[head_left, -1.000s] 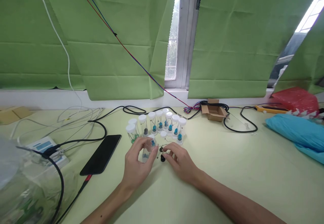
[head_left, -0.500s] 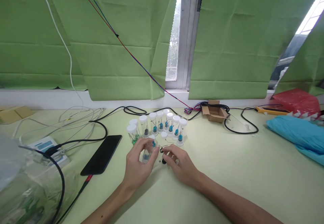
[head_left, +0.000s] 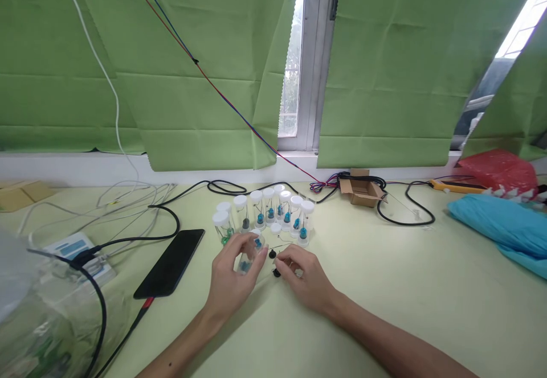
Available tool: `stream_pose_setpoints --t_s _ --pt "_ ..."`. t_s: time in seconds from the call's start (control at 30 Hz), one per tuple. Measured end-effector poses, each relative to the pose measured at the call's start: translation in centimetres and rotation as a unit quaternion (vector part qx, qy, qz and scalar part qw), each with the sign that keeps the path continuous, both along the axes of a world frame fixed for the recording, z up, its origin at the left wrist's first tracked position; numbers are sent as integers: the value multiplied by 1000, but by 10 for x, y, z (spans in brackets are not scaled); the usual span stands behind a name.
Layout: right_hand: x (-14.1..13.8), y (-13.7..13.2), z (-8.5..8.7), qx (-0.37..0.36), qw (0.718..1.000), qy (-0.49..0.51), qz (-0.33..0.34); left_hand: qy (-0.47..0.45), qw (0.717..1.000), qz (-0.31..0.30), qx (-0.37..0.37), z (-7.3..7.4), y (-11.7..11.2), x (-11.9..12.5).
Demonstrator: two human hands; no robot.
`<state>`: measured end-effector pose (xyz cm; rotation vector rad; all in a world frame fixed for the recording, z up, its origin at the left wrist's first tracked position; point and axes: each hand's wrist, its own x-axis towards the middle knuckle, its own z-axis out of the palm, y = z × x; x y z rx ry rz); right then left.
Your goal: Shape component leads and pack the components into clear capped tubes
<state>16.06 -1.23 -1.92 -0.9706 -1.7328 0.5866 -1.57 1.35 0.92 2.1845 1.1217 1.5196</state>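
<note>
My left hand (head_left: 233, 275) is closed around a clear plastic vial (head_left: 245, 265), tilted, with small blue pieces visible through its wall. To its right, the thumb and index finger of my right hand (head_left: 305, 275) are pinched together low over the table. What they hold, if anything, is too small to make out. A small black piece (head_left: 272, 254) lies between the hands, and another black piece (head_left: 277, 272) sits at my right fingertips, partly hidden. Behind them is a loose white cap (head_left: 276, 228). Beyond stand several white-capped clear vials (head_left: 260, 210) with blue, green or grey parts inside.
On the left lie a black phone (head_left: 170, 263), tangled cables (head_left: 141, 238) and a clear plastic bag (head_left: 47, 332). An open cardboard box (head_left: 363, 193) stands at the back by the wall. Blue plastic (head_left: 498, 224) and a red bag (head_left: 499, 173) lie far right.
My right fingertips have drawn slightly away from the farther black piece, which now shows more fully. My left hand keeps the vial in nearly the same place. The view has shifted slightly.
</note>
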Motion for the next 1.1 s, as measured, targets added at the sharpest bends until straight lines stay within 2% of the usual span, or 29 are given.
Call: stream_pose_setpoints --t_s 0.17,0.43,0.57,0.67,0.9,1.1 --pt "1 1 3 -23 1000 12 -7 7 1000 3 -6 1 1 0" --pt "1 4 2 -108 990 91 -4 40 999 -6 -3 1 3 0" --pt "1 6 1 -123 983 135 6 54 999 -7 -6 1 2 -1" --pt "3 6 3 -110 980 163 4 61 998 -10 -8 -1 4 -2" --pt "9 2 14 -26 967 250 -38 113 993 11 -14 -7 10 -4" --pt "9 0 18 -14 955 296 -22 154 987 -13 -35 -6 7 -3"
